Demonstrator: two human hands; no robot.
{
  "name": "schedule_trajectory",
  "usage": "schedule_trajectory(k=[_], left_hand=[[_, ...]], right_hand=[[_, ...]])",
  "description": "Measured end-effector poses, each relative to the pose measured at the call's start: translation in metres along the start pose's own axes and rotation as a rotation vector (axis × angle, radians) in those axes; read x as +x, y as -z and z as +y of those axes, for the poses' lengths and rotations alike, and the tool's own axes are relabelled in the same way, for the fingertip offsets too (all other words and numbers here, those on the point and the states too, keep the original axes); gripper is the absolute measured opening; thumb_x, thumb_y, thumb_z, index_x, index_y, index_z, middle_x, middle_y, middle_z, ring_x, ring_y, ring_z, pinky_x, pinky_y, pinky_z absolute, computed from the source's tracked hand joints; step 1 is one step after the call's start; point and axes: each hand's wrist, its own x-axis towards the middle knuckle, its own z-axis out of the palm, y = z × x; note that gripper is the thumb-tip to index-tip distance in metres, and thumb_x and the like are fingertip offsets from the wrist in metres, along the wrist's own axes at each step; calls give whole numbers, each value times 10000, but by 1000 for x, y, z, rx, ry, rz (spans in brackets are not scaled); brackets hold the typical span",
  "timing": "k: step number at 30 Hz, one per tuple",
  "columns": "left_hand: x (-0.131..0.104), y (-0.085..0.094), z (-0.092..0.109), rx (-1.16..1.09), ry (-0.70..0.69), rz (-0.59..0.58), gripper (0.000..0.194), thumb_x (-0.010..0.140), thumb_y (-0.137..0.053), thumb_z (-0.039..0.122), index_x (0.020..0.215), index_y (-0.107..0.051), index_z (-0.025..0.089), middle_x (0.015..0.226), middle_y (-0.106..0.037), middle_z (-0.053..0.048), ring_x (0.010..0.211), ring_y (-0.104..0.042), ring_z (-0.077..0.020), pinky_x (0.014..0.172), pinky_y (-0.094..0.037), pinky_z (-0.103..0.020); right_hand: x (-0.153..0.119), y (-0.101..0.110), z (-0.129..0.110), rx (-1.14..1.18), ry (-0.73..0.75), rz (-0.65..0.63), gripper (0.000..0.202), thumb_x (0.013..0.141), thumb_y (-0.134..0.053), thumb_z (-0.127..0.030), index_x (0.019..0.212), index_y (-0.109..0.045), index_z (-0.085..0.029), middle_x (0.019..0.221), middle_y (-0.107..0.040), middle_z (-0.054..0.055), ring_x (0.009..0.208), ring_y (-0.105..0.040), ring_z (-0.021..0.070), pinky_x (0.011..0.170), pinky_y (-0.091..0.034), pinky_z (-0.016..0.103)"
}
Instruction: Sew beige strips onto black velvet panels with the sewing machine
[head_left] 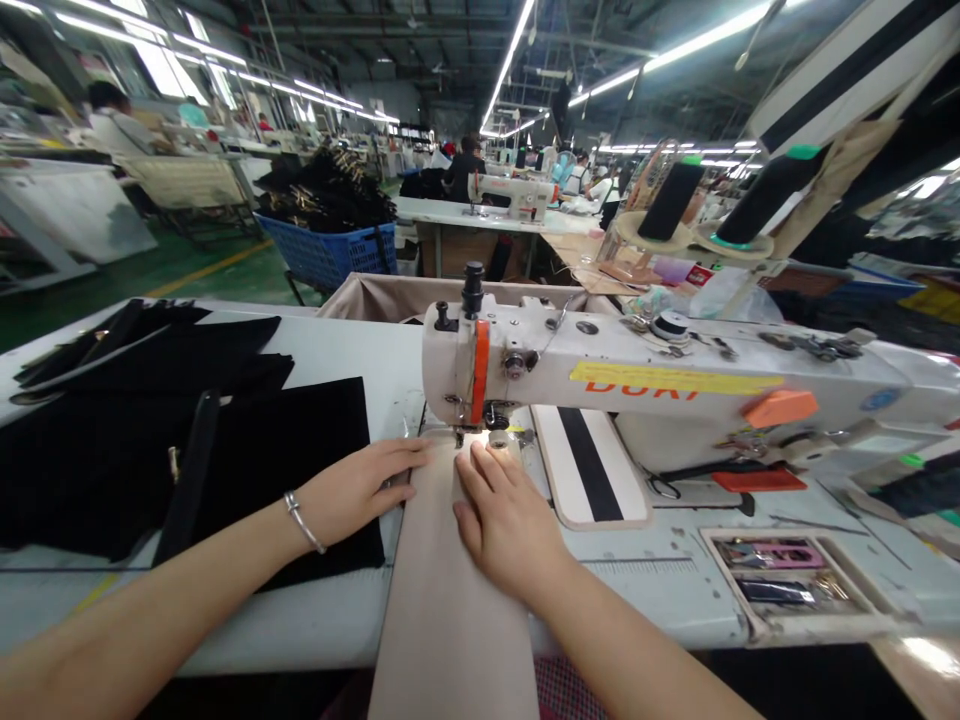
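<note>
"Judging by the beige cloth (pixel 450 630), how far along is it?"

"It reaches the sewing machine's (pixel 540 365) needle. The stretch running over the bench's (pixel 300 630) front edge seems left; finished stitching, I can't tell."

"And the grip?"

"Open: left hand (pixel 349 492) at the cloth's left edge, right hand (pixel 516 530) flat on top, neither clutching."

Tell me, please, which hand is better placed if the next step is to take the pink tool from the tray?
Right, I would judge. The right hand lies on the beige fabric, nearer the tray and pink tool; the left hand is farther, at the fabric's left edge.
</note>
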Motion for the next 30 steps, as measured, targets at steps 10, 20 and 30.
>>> schedule_trajectory(k=[10,20,30], left_hand=[[-33,-11,21,128,-60,69,357,995,-421,169,1286,-627,176,1401,-565,-69,1327,-488,-197,1147,-393,-375],[11,36,-76,435,456,218,458,978,-404,393,1272,-593,98,1224,-630,-200,1165,-568,-352,1038,-392,-514],[-19,90,-23,-97,347,179,430,974,-433,526,1063,-649,165,1014,-685,2,954,-603,-201,936,-418,-275]], right_hand=[[1,-7,-1,-34,-4,-9,525,970,-520,-268,1466,-406,-139,1514,-392,152,1441,-279,293,1195,-255,493],[-1,-4,1,-4,27,-26,535,972,-535,-322,1470,-409,-170,1530,-384,123,1435,-303,282,1194,-262,479],[-2,0,0,32,22,1,444,989,-532,-331,1411,-482,-203,1397,-524,101,1281,-464,275,1073,-394,465]])
